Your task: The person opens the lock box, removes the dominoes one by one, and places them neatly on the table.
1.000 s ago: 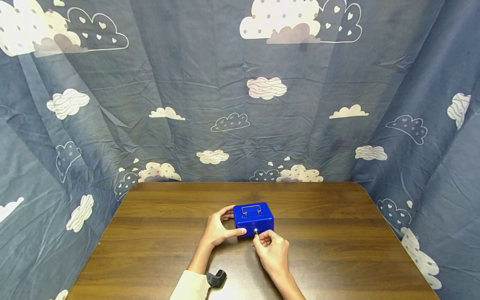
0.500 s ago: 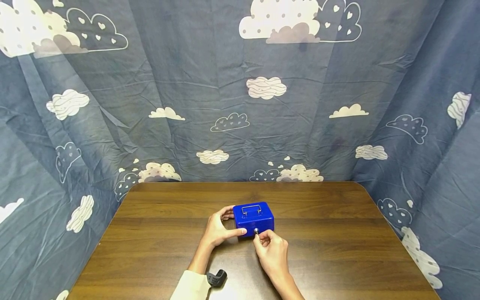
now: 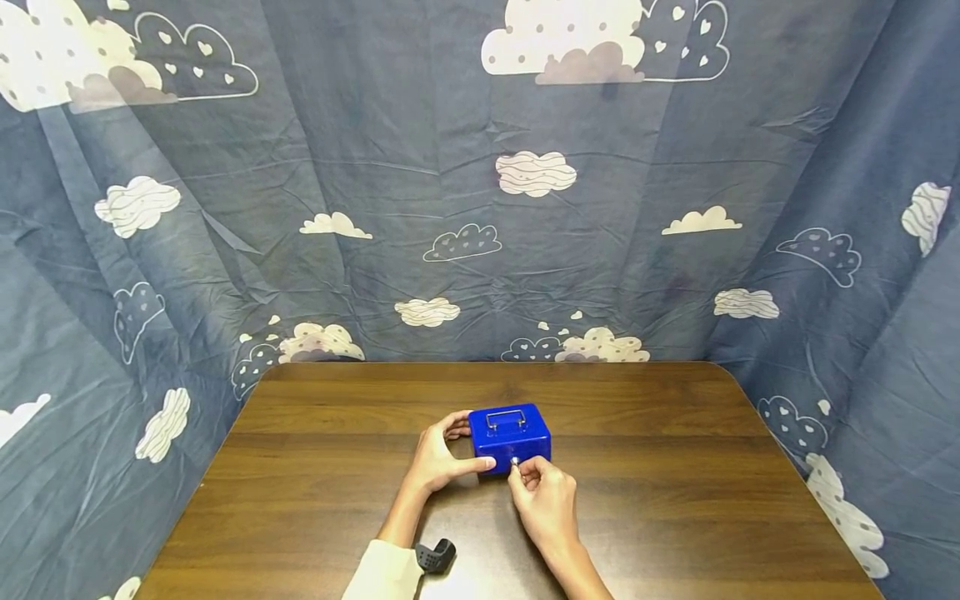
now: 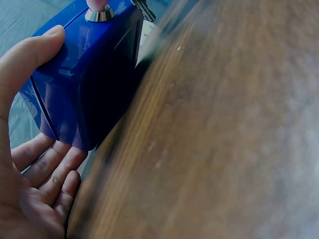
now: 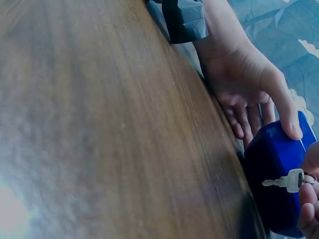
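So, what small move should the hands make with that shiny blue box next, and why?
Probably a gentle twist by the right hand: its fingertips are at the round silver lock of the closed, shiny blue box, a silver key dangles beside them, and the left hand grips the box's side.

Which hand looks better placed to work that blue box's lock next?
Probably the right hand: it is right at the lock, with a key hanging beside it. The left hand grips the box, likely better for steadying.
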The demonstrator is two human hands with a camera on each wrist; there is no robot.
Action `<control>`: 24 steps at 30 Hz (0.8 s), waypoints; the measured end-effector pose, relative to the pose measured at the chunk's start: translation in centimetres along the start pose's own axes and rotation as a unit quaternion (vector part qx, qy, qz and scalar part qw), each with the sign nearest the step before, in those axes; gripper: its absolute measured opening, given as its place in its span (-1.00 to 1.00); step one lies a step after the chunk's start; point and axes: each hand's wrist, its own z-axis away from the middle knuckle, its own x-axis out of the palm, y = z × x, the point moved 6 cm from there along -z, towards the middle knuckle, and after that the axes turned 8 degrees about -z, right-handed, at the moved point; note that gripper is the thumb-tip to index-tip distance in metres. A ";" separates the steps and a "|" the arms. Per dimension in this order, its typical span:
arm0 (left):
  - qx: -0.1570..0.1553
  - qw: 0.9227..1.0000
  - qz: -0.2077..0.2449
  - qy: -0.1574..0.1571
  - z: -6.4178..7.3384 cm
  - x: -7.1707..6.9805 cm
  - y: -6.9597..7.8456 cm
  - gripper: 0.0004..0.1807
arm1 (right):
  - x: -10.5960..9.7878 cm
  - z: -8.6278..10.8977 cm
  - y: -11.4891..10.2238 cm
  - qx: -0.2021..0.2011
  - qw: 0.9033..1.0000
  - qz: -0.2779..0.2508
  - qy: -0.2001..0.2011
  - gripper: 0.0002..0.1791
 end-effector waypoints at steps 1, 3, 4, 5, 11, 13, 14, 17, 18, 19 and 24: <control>0.002 1.000 0.001 0.000 0.0 0.0 0.0 -0.09 | 0.0 0.0 0.1 0.005 1.000 -0.006 -0.001 -0.77; 0.005 1.000 0.005 -0.001 -0.1 -0.1 0.1 -0.09 | 0.0 0.0 0.2 0.012 1.000 -0.019 -0.004 -0.78; 0.005 1.000 0.007 -0.001 -0.2 -0.1 0.0 -0.09 | 0.1 0.0 0.3 0.014 1.000 -0.026 -0.006 -0.78; 0.005 1.000 0.008 -0.001 -0.2 -0.1 0.0 -0.09 | 0.1 0.0 0.3 0.014 0.999 -0.033 -0.008 -0.79; 0.000 1.000 0.006 -0.005 -0.1 -0.1 -0.1 -0.09 | 0.0 0.0 0.7 0.026 0.998 -0.061 -0.015 -0.78; 0.001 1.000 0.007 -0.006 -0.1 -0.1 -0.1 -0.08 | -0.1 0.1 0.9 0.035 0.997 -0.063 -0.019 -0.78; 0.003 1.000 0.009 -0.006 -0.1 -0.1 -0.1 -0.08 | -0.1 0.1 1.0 0.038 0.997 -0.064 -0.021 -0.78; 0.003 1.000 0.011 -0.005 0.0 -0.1 -0.1 -0.07 | -0.1 0.1 1.1 0.044 0.997 -0.062 -0.027 -0.79; 0.003 1.000 0.010 -0.006 0.0 0.0 -0.1 -0.07 | -0.1 0.1 1.2 0.045 0.997 -0.061 -0.028 -0.79; 0.003 1.000 0.009 -0.006 0.0 0.0 -0.1 -0.07 | -0.1 0.1 1.2 0.047 0.997 -0.060 -0.030 -0.79; 0.004 1.000 0.004 -0.008 0.1 0.1 -0.1 -0.06 | -0.2 0.1 1.4 0.058 0.996 -0.055 -0.037 -0.78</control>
